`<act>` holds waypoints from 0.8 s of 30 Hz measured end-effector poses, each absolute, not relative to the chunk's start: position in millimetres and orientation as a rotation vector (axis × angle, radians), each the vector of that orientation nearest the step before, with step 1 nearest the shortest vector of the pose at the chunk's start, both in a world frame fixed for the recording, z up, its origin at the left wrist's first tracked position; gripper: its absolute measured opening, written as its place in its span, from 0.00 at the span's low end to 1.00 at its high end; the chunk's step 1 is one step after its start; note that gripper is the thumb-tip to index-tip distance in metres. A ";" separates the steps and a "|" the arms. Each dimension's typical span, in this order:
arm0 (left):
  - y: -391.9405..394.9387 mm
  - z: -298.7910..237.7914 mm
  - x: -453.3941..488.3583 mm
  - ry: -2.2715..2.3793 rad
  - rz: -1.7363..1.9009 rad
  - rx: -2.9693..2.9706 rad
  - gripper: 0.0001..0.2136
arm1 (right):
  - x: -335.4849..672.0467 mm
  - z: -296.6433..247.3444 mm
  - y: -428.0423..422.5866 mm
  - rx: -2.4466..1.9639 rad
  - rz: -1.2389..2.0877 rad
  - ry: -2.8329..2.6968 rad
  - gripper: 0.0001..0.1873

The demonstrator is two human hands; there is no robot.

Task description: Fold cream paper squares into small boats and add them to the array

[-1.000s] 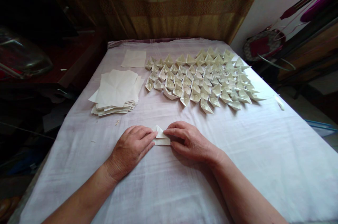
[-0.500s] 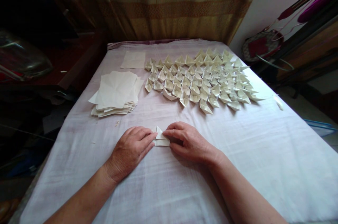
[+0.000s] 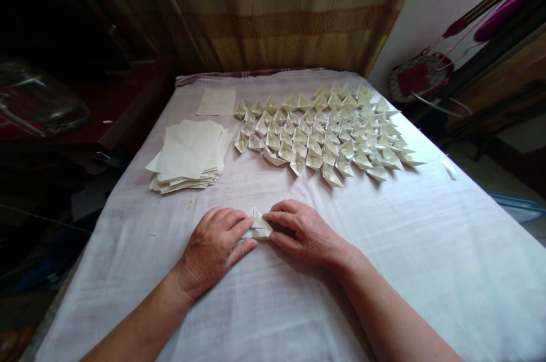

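A small folded sheet of white paper lies on the cloth between my two hands, with a pointed tip at its far side. My left hand grips its left end, fingers over the top and the thumb along the near edge. On the other side, my right hand pinches the right end between the thumb and fingers. Beyond the hands stand rows of small folded paper boats. To the left lies a stack of paper sheets, its edges uneven.
A single paper sheet lies behind the stack. The table is covered by a pale cloth. A small white object rests near the right edge. Behind hangs a brown curtain; a dark red cabinet stands left.
My left thumb and fingers have shifted slightly to the right over the folded paper, and more of its tip shows. The view has tilted up a little.
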State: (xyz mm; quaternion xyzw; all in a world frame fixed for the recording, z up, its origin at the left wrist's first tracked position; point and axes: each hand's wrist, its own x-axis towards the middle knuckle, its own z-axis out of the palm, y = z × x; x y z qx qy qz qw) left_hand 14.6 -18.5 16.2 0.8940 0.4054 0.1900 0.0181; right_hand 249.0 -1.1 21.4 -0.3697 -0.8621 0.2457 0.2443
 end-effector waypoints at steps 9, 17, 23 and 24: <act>-21.6 15.1 22.6 1.301 0.579 2.910 0.12 | 249.2 17.5 -2.3 -0.960 0.564 -2.434 0.17; -23.1 12.1 23.6 1.287 0.652 2.972 0.12 | 233.8 20.4 -14.5 -1.145 0.231 -2.550 0.10; -21.7 13.8 22.9 1.205 0.676 2.971 0.10 | 219.7 12.5 -26.5 -1.286 0.019 -2.498 0.06; -21.8 14.0 22.7 1.200 0.667 2.965 0.11 | 217.8 11.2 -28.7 -1.311 -0.012 -2.481 0.05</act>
